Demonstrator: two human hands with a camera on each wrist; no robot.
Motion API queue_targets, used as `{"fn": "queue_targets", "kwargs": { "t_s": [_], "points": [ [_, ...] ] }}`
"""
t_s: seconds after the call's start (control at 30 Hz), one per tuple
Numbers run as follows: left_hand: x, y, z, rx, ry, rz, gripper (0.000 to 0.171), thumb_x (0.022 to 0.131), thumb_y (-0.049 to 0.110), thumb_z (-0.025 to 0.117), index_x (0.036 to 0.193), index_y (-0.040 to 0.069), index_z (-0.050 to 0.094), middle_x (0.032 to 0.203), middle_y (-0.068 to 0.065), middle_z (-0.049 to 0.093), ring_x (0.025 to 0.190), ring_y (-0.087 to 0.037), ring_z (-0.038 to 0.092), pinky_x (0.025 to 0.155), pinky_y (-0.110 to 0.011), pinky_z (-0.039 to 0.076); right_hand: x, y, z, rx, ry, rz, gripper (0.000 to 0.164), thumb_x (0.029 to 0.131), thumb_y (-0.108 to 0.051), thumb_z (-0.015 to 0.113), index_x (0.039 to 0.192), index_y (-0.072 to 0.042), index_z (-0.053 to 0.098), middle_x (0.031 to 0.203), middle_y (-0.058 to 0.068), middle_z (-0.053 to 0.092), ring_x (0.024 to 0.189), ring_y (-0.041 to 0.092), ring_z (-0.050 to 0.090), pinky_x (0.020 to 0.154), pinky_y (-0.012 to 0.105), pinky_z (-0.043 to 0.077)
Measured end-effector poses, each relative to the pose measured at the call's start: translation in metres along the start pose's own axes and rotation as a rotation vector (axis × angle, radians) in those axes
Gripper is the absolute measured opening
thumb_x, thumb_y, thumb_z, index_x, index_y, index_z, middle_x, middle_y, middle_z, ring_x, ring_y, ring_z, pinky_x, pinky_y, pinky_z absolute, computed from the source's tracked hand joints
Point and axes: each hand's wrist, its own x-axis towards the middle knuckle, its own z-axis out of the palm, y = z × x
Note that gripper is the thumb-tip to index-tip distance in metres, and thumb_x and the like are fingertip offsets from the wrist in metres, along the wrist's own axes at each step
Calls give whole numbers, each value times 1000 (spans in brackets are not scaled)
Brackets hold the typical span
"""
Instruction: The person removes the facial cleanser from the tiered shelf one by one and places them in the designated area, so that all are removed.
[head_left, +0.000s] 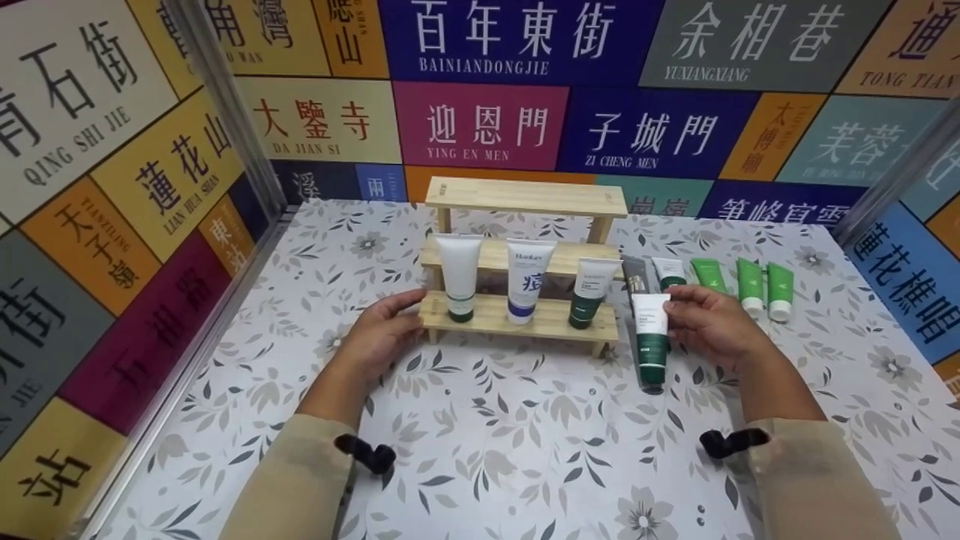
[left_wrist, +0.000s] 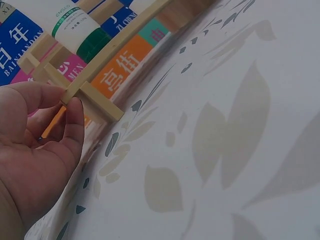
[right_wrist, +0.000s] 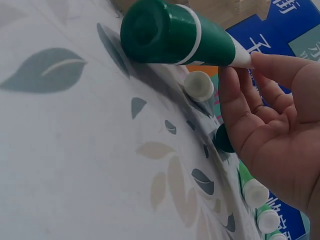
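Observation:
A three-tier wooden rack (head_left: pixel 525 195) stands mid-table. My left hand (head_left: pixel 386 334) pinches the left end of its lowest step between thumb and fingers, as the left wrist view shows. On that step three tubes stand cap down: a white one with a dark green cap (head_left: pixel 459 274), a white one with a blue cap (head_left: pixel 528 271), and a white and dark green one (head_left: pixel 587 296). To the right of the rack, my right hand (head_left: pixel 712 322) pinches the white upper end of another white and green squeeze tube (head_left: pixel 651 341), its green cap (right_wrist: pixel 145 31) pointing down towards the table.
Beyond the held tube lie a grey tube (head_left: pixel 636 271) and a white tube (head_left: pixel 668 268). Further right are three green tubes with white caps, the rightmost green tube (head_left: pixel 781 289) beside its neighbour. Printed panels (head_left: pixel 480 124) enclose the patterned table at the back and sides.

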Motion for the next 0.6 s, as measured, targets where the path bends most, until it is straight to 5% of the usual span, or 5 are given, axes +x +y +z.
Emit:
{"fn": "queue_targets", "kwargs": {
  "t_s": [0.6],
  "points": [
    [1, -1, 1, 36, 27, 1, 51, 100, -2, 64, 149, 8, 60, 153, -15, 60, 120, -18, 71, 95, -23, 59, 1, 5, -3, -167, 23, 137, 29, 101, -20, 76, 126, -14, 63, 100, -4, 72, 82, 10, 72, 76, 24, 64]
  ]
}}
